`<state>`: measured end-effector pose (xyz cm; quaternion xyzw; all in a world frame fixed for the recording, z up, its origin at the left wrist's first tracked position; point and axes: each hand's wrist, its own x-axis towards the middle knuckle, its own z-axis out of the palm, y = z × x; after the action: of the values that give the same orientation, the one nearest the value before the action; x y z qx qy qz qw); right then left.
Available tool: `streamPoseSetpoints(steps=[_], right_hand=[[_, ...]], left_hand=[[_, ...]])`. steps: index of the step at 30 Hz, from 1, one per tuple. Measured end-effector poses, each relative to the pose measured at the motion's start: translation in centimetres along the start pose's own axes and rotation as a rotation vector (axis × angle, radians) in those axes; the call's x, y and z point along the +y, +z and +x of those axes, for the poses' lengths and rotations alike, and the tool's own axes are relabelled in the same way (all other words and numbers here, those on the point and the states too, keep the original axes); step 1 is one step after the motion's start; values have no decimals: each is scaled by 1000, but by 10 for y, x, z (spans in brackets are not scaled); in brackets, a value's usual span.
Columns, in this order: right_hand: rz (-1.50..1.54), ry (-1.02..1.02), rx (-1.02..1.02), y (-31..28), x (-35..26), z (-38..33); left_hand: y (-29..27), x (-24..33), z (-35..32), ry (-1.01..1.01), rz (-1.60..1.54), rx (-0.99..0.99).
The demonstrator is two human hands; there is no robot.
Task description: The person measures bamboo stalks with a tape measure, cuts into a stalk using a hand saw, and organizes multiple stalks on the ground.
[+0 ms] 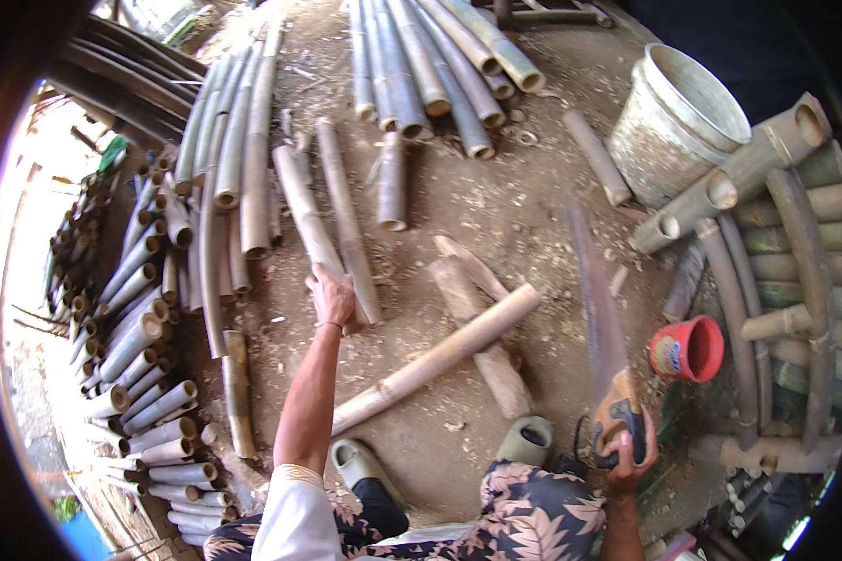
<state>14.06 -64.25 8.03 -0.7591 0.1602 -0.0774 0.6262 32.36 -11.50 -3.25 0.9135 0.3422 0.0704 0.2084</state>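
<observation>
In my right hand (630, 456) is a handsaw (601, 309), its fingers closed round the wood-and-black handle, the long blade pointing away from me. My left hand (333, 297) reaches forward and grips the near end of a pale bamboo length (305, 210) lying on the ground. Just right of that hand lies a second, greyer bamboo length (350, 224). Closer to my feet, a light bamboo pole (435, 355) rests slantwise across a short thick wooden piece (482, 341), its right end raised. Some of my left fingers are hidden behind the hand.
Long bamboo poles (253, 140) and stacked cut pieces (145, 346) fill the left. More poles (430, 70) lie at the far side. On the right stand a dirty white bucket (660, 131), a red tub (688, 349) and a bamboo rack (795, 271). Shavings litter the dirt floor.
</observation>
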Motion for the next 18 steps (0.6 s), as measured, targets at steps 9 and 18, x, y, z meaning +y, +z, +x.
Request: streamPoseSetpoints(steps=[9, 18], right_hand=[[118, -24, -197, -36, -22, -3], [-234, -169, -237, -59, 6, 1]], left_hand=[[104, 189, -171, 618, 148, -512], [128, 158, -156, 753, 153, -717]])
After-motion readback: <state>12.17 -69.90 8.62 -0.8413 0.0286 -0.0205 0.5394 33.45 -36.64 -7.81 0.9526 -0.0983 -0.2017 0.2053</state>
